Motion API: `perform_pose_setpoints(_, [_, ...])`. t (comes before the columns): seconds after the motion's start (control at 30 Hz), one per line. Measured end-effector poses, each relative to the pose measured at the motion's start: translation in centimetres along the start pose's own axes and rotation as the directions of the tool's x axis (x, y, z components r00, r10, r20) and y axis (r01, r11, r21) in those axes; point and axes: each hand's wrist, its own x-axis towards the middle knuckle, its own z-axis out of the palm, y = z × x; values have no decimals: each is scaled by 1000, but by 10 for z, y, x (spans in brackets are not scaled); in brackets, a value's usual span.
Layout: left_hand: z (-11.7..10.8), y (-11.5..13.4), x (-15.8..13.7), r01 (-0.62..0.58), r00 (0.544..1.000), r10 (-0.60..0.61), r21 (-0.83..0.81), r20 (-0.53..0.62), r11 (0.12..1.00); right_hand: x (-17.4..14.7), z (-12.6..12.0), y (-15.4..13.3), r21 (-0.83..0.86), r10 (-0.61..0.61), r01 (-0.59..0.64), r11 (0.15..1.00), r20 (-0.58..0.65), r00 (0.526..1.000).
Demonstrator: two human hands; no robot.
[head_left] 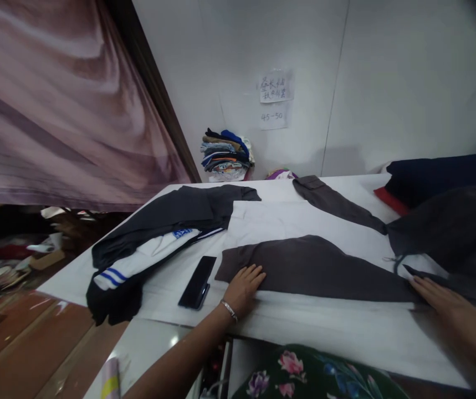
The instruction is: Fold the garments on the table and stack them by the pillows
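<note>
A hooded sweatshirt with a white body (271, 219) and dark grey-brown sleeves lies spread across the white table (346, 332). Its near sleeve (304, 266) runs along the front, and the far sleeve (337, 205) slants away behind. A dark cord (398, 265) shows by the dark hood (445, 233) at the right. My left hand (244, 285), with a bracelet at the wrist, rests flat and open on the near sleeve close to its cuff. At the sleeve's shoulder end, my right hand (439, 296) lies with fingers stretched out on the dark cloth; its thumb is hidden.
Left of the sweatshirt lie a black phone (198, 282) and dark garments (171, 216), one with white and blue parts. Folded clothes (226, 155) are stacked by the wall. More dark clothing (449, 174) is heaped at right. A pink curtain (67, 100) hangs at left.
</note>
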Motion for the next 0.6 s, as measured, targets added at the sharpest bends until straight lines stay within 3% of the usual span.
perform_pose_setpoints(0.07, [-6, -4, -6, 30, 999, -30, 2, -25, 1000, 14, -10, -29, 54, -133, 133, 990, -16, 991])
perform_pose_setpoints(0.2, [-18, -9, -10, 66, 995, -68, -19, -70, 998, 54, -22, -101, 141, -232, 223, 965, 49, 972])
perform_pose_setpoints(0.27, [-18, -13, -6, 118, 986, -117, 1, -117, 993, 71, -15, -124, 161, -256, 232, 959, 157, 954])
perform_pose_setpoints(0.4, [-4, -28, 3, 281, 950, -267, 68, -159, 957, 83, 16, -128, 154, -205, 159, 975, 361, 910])
perform_pose_setpoints(0.5, [5, -36, 4, 280, 951, -267, 71, -158, 957, 78, 32, -118, 160, -180, 127, 979, 380, 907])
perform_pose_setpoints(0.6, [0, -34, 6, 308, 943, -303, 17, -135, 951, 75, 31, -116, 222, -168, 86, 971, 384, 908])
